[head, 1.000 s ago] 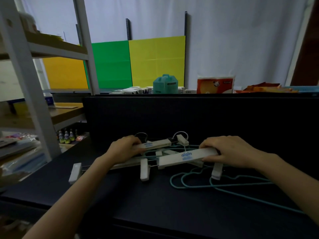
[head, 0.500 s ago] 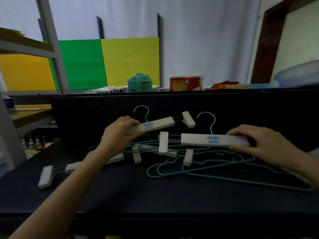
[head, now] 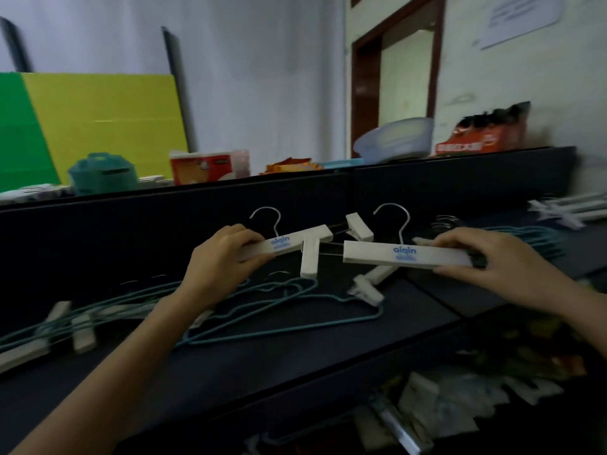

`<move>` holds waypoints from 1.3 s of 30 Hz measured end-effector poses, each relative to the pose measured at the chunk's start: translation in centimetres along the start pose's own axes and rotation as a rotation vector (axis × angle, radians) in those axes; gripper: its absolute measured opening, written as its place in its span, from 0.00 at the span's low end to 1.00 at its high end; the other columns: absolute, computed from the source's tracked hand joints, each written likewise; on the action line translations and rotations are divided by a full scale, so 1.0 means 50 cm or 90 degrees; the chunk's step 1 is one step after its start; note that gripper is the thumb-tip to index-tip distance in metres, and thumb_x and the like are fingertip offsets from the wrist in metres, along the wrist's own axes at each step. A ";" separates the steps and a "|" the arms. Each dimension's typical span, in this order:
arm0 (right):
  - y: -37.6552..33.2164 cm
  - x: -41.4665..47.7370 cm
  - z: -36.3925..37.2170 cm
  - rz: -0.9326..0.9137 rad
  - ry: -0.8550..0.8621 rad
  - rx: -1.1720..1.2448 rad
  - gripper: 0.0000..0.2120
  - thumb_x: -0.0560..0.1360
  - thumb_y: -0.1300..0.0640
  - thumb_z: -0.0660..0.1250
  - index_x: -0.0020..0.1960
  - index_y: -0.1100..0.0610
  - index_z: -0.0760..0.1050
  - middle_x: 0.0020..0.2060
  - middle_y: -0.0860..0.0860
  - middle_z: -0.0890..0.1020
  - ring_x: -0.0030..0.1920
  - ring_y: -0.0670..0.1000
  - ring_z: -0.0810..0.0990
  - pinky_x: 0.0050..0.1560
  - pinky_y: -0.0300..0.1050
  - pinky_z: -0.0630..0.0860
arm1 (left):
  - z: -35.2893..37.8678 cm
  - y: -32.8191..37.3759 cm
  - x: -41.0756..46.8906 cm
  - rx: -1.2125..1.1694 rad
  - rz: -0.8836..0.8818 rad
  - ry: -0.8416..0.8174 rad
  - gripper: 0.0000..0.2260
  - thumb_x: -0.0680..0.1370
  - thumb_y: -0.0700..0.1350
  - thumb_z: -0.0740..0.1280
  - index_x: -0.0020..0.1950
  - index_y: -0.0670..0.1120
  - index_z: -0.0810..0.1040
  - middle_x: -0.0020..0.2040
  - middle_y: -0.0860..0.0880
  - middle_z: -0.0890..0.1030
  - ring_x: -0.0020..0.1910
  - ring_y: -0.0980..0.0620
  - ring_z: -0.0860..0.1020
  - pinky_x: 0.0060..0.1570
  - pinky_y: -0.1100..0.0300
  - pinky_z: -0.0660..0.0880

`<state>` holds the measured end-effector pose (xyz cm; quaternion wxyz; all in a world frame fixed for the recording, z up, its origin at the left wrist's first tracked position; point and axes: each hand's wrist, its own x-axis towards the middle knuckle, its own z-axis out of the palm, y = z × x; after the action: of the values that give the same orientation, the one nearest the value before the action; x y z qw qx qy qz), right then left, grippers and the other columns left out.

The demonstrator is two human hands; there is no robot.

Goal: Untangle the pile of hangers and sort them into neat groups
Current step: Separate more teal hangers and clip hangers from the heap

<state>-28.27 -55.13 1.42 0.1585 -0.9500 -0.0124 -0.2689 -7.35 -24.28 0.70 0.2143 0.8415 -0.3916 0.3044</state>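
Observation:
My left hand (head: pixel 218 261) grips the left end of a white clip hanger (head: pixel 297 241) with a metal hook, held above the dark table (head: pixel 295 349). My right hand (head: pixel 486 257) grips the right end of a second white clip hanger (head: pixel 394 254), also lifted. The two hangers sit side by side, their clips nearly touching in the middle. Under them teal wire hangers (head: pixel 279 310) lie tangled on the table. More white clip hangers (head: pixel 59 330) lie blurred at the left among teal wires.
A pile of teal wire hangers (head: pixel 532 239) lies at the right, with white hangers (head: pixel 568 208) farther right. A dark back panel (head: pixel 131 224) rises behind the table. On the ledge stand a teal box (head: pixel 101 174), a tissue pack (head: pixel 203 167) and a plastic basin (head: pixel 394 139).
Both hands have lifted their white clip hangers higher off the pile and the view has swung to the right. The teal wire hangers stay on the table.

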 end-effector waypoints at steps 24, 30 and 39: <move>0.672 -0.349 -0.457 0.185 0.082 -0.094 0.15 0.69 0.54 0.73 0.47 0.38 0.73 0.45 0.38 0.80 0.46 0.38 0.77 0.44 0.34 0.72 | 0.472 0.791 0.350 -0.146 0.152 -0.064 0.17 0.74 0.56 0.67 0.57 0.49 0.78 0.51 0.52 0.77 0.50 0.52 0.73 0.40 0.59 0.67; 0.803 -0.373 -0.509 0.233 0.117 -0.083 0.13 0.70 0.52 0.71 0.46 0.36 0.72 0.44 0.37 0.80 0.45 0.33 0.76 0.41 0.30 0.70 | 0.572 0.897 0.431 -0.138 0.159 -0.100 0.16 0.74 0.56 0.66 0.56 0.49 0.78 0.49 0.52 0.76 0.50 0.52 0.73 0.36 0.60 0.64; 1.039 -0.327 -0.547 0.249 0.127 -0.096 0.11 0.69 0.53 0.72 0.47 0.41 0.74 0.44 0.39 0.81 0.45 0.33 0.76 0.40 0.29 0.70 | 0.739 1.024 0.587 -0.124 0.153 -0.143 0.17 0.75 0.57 0.64 0.57 0.49 0.78 0.52 0.51 0.76 0.52 0.52 0.73 0.42 0.57 0.69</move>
<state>-50.46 -111.85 -0.24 0.1367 -0.9121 0.2075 -0.3260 -20.14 -92.72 0.23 0.2120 0.7925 -0.5385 0.1925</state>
